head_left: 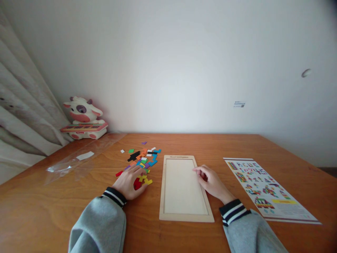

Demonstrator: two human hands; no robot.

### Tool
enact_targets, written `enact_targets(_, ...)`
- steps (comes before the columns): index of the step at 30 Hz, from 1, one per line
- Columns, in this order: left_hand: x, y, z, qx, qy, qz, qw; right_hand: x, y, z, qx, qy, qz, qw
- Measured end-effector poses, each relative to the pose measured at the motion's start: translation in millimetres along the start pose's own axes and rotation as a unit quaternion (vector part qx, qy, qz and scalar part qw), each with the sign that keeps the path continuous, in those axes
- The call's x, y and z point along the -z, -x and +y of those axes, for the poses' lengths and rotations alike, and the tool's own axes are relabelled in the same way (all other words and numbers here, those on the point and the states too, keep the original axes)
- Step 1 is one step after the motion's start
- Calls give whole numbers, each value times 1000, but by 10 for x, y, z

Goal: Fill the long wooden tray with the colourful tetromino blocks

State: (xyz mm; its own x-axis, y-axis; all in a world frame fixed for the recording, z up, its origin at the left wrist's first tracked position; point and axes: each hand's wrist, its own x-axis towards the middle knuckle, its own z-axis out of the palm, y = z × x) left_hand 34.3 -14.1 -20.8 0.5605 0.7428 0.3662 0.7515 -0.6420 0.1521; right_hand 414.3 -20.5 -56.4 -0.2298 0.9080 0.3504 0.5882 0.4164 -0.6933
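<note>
My left hand [131, 182] lies over the near-left part of a loose heap of coloured flat pieces [144, 160], its fingers apart, with red and yellow pieces showing between thumb and fingers. Right of the heap is a light wooden frame tray [186, 189] with a bare inner panel. My right hand [212, 181] rests at the tray's right edge, fingers curled and index fingertip over the rim; whether anything sits between the fingers is too small to tell.
A printed sheet [268, 189] with coloured figures lies at the right. Clear plastic wrapping [63, 168] with a white label is at the left. A cow-shaped toy keyboard [85, 119] stands at the back left, beside a curtain [23, 105]. Behind the wooden table [142, 228] is a wall.
</note>
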Motion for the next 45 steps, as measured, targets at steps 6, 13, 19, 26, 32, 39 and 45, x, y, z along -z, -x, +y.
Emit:
enact_targets(6,-134,-17,1,6,1,21,1000,10,0,-41,9,1,7,1000)
enact_targets(13,-267,-65,-22,9,25,52,998,2,-10,-31,1,8,19,1000)
enact_targets(19,-292,-73,-25,-4,38,65,997,-13,-11,-12,-7,1,20,1000)
enact_targets(26,-277,-88,13,-1,54,57,997,-11,-11,-25,-12,18,20,1000)
enact_targets(32,-183,-85,61,3,23,56,998,-16,-9,5,-8,17,26,999)
enact_targets(39,36,253,-251,59,-49,98,992,-8,-3,21,-7,15,26,1000)
enact_targets(45,160,527,-348,35,-28,34,998,-11,-8,19,-1,19,23,1000)
